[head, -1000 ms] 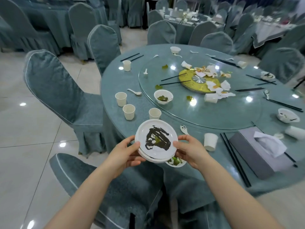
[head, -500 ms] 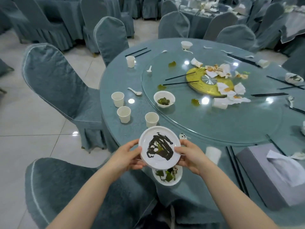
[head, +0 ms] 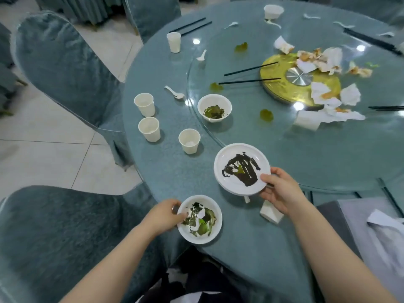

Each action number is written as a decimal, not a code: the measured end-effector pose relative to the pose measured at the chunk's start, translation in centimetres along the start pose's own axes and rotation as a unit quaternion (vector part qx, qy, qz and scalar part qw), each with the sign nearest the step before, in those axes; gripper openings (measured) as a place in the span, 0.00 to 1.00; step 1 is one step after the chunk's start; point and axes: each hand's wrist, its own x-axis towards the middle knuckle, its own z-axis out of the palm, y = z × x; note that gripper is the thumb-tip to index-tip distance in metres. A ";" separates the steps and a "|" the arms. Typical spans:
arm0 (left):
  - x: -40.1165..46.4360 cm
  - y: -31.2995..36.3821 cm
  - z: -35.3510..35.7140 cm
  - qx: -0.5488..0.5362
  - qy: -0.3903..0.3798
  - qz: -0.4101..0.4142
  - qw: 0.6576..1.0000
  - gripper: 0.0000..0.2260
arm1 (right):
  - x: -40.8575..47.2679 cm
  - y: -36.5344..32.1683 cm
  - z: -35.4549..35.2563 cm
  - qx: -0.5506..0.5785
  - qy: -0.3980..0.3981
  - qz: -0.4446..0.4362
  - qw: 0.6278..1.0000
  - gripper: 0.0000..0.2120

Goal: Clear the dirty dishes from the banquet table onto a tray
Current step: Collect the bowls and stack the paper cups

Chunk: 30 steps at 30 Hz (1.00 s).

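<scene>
My right hand (head: 278,192) grips the right rim of a white plate (head: 231,180) smeared with dark sauce, held just above the round teal table (head: 175,169). My left hand (head: 165,215) pinches the left rim of a white bowl (head: 211,232) with green leftovers, which sits at the table's near edge. A second dirty bowl (head: 214,107) stands on the glass turntable (head: 306,149). Three paper cups (head: 149,129) stand to the left, a fourth paper cup (head: 174,42) farther back. No tray is in view.
Black chopsticks (head: 249,80), white spoons (head: 176,94) and crumpled napkins (head: 328,95) lie around the gold hub (head: 275,84). A grey tissue box (head: 371,226) sits at the right edge. Covered chairs (head: 65,62) stand close on the left and below.
My left hand let go of the plate and took hold of the bowl's rim near the table edge. My right hand carried the plate to the right, alone. The camera tilted down and closer.
</scene>
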 end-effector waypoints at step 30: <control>3.8 6.7 -4.9 -0.270 0.148 0.008 0.951 0.06 | 5.8 -5.9 -2.8 -0.309 0.223 -0.236 0.894 0.23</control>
